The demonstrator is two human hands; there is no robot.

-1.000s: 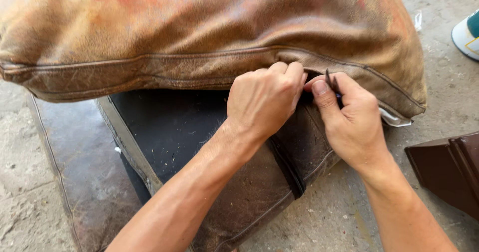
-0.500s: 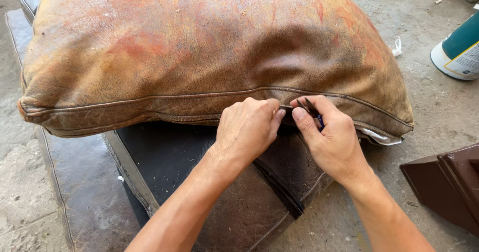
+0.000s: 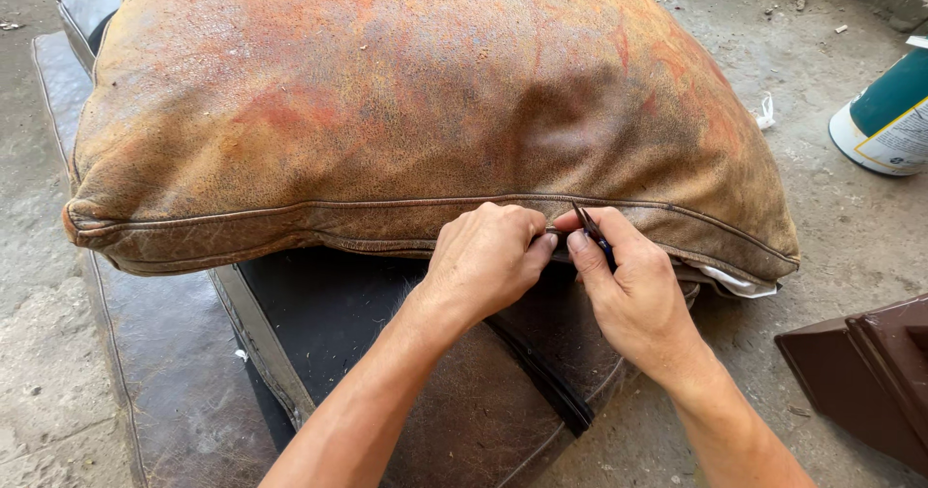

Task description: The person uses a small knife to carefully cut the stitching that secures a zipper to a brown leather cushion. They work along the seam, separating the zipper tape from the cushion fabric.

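A big worn brown leather cushion point(image 3: 406, 101) lies on darker leather cushions point(image 3: 348, 353). My left hand point(image 3: 488, 261) pinches the cushion's front seam point(image 3: 290, 208) with closed fingers. Right beside it, my right hand point(image 3: 633, 290) grips a thin dark pointed tool point(image 3: 588, 227), its tip at the seam. White lining point(image 3: 739, 280) shows where the seam gapes at the cushion's right corner.
Rough concrete floor point(image 3: 841, 227) surrounds the cushions. A green and white can point(image 3: 889, 116) stands at the far right. A dark brown wooden piece point(image 3: 865, 372) lies at the lower right. Bits of debris lie on the floor at the back.
The view has tilted up, showing more of the cushion's top. Both hands have stayed together on the seam, sitting lower in the picture.
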